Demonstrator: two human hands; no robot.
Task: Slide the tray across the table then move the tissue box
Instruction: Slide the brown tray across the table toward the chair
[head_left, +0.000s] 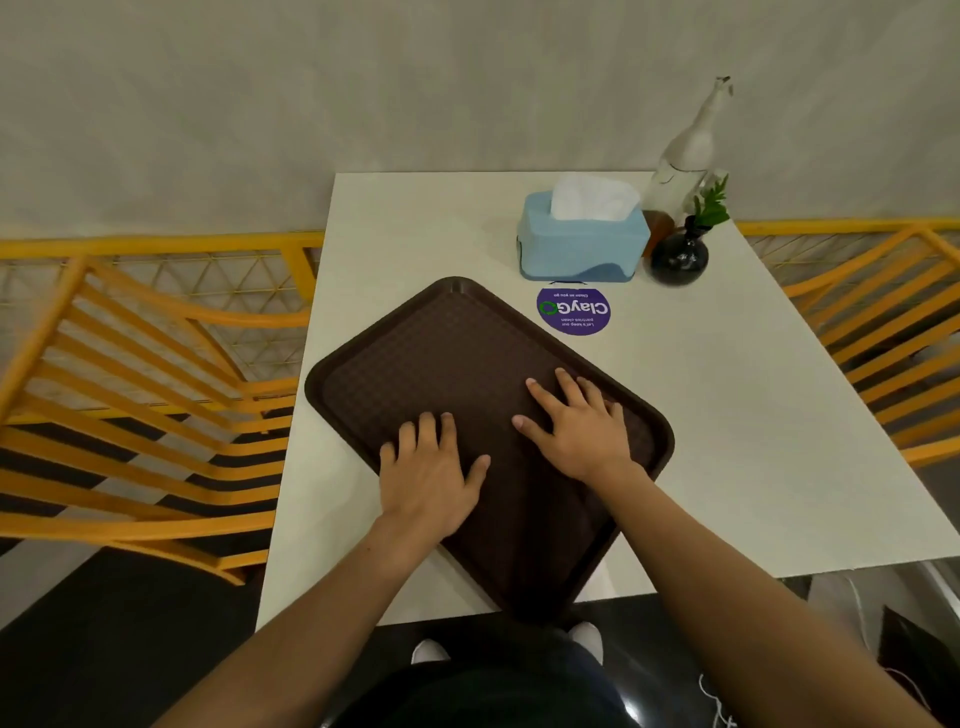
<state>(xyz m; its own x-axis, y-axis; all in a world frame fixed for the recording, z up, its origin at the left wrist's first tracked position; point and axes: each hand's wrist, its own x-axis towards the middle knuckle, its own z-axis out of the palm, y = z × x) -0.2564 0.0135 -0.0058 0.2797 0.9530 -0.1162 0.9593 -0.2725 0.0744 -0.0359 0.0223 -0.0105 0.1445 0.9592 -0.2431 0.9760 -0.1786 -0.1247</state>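
A dark brown tray (447, 338) lies at an angle on the white table (753, 415), one corner over the near edge. My left hand (428, 475) rests flat on the tray's near-left part, fingers spread. Beside it, my right hand (576, 423) presses flat on the tray's right part, fingers apart. Neither hand grips anything. A light blue tissue box (582, 244) with a white tissue sticking out stands at the far right of the table, beyond the tray and apart from it.
A purple round sticker (574, 310) lies between tray and tissue box. A dark round vase with a green sprig (679, 254) and a pale tall bottle (685, 150) stand right of the box. Yellow slatted chairs (135, 374) flank the table on both sides.
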